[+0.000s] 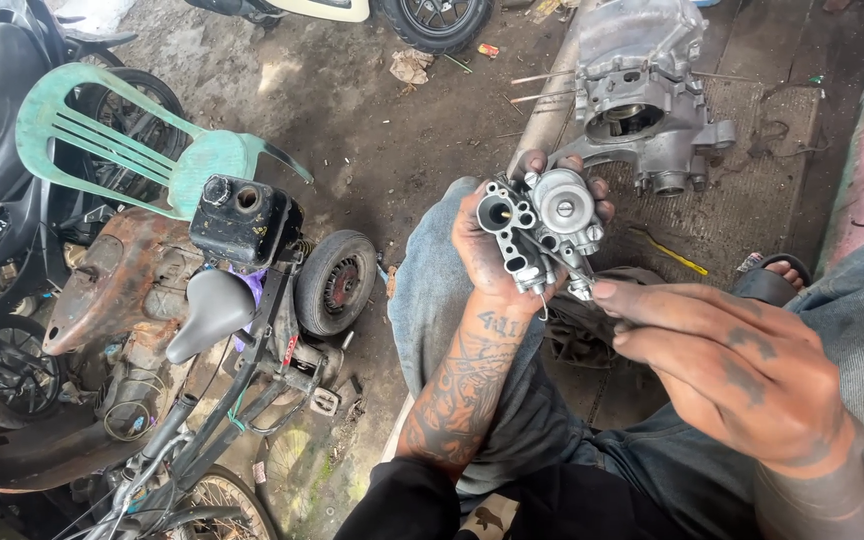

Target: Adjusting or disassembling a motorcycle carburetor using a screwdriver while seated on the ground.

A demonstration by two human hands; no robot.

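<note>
Where the left hand (487,255) clasps the carburettor body (542,232) from behind, bores facing up toward the camera; right hand (727,365) (nearer the lens) pinches a thin wire (549,253), slanting up-left from its fingertips across the casting's lower ports

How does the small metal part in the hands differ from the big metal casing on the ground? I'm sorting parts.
The small carburetor-like part is held up in the left hand; the engine casing rests on the ground. The part is far smaller. The right hand touches only the part. Both are grey cast metal with round openings.
</note>
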